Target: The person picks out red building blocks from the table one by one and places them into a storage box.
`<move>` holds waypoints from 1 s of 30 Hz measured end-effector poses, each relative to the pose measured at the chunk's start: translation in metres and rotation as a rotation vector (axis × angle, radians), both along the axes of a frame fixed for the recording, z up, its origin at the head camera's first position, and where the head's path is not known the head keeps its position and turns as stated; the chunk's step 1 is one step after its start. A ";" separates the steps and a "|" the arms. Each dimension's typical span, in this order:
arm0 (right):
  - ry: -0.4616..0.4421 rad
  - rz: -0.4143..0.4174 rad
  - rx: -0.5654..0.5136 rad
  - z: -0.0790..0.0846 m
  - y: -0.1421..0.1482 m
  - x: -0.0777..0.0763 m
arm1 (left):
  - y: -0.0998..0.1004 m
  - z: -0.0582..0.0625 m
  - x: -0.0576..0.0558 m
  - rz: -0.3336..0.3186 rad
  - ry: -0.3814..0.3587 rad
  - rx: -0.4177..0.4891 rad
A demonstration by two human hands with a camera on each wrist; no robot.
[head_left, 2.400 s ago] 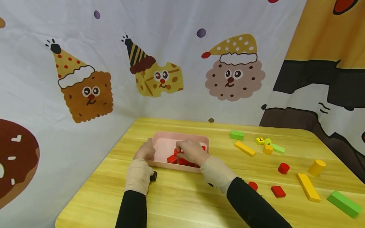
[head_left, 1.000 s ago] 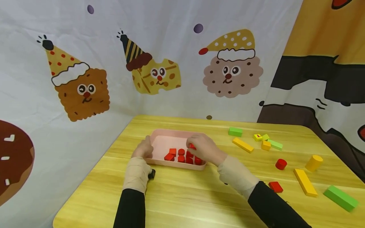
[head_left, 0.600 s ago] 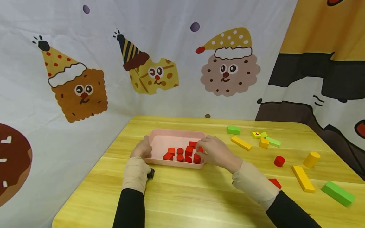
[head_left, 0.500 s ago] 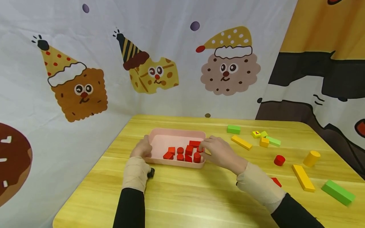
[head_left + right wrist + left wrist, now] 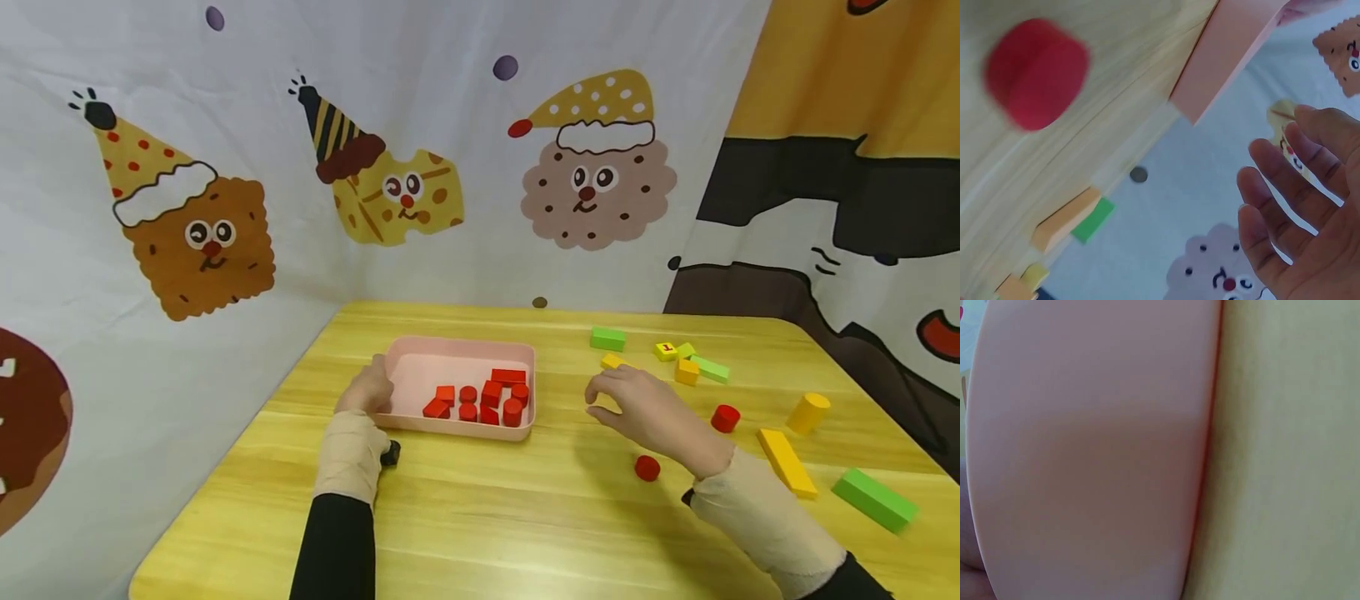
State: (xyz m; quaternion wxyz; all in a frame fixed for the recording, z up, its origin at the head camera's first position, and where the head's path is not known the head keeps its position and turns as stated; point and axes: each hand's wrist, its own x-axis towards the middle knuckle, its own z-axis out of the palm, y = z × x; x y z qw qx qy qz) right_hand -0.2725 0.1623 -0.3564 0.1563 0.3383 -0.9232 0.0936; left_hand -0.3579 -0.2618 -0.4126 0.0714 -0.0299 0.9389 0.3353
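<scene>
A pink tray point(image 5: 459, 347) stands on the table's left half. Several red blocks point(image 5: 491, 393), both round and angular, lie in its right part. My left hand point(image 5: 365, 388) holds the tray's left end; its wall point(image 5: 1085, 425) fills the left wrist view, with a bit of finger point(image 5: 969, 537) showing behind it. My right hand point(image 5: 656, 412) is in the air right of the tray, holding nothing, its fingers loosely bent and spread in the right wrist view. Below it on the table lies a red cylinder point(image 5: 647, 468). Another red cylinder point(image 5: 725, 418) sits beyond the wrist.
To the right lie a yellow cylinder point(image 5: 808, 413), a long yellow block point(image 5: 786, 463) and a green block point(image 5: 874, 500). Farther back are a green block point(image 5: 607, 338), a partly hidden yellow block point(image 5: 613, 361) and a small cluster with an orange cube point(image 5: 686, 372). A printed curtain point(image 5: 480, 275) hangs behind.
My right hand has left the red blocks in the tray and moved right, over the table. Its arm now covers the flat red block and uncovers a red cylinder. The left hand stays on the tray.
</scene>
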 end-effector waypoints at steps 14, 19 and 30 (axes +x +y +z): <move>-0.196 -0.056 0.025 -0.022 0.050 0.019 | -0.010 0.000 -0.001 0.001 -0.022 0.009; -0.277 -0.025 0.046 -0.032 0.058 0.022 | -0.010 0.000 0.000 -0.003 -0.021 0.001; -0.367 -0.091 0.031 -0.044 0.067 0.030 | -0.003 0.000 -0.002 -0.006 -0.024 0.007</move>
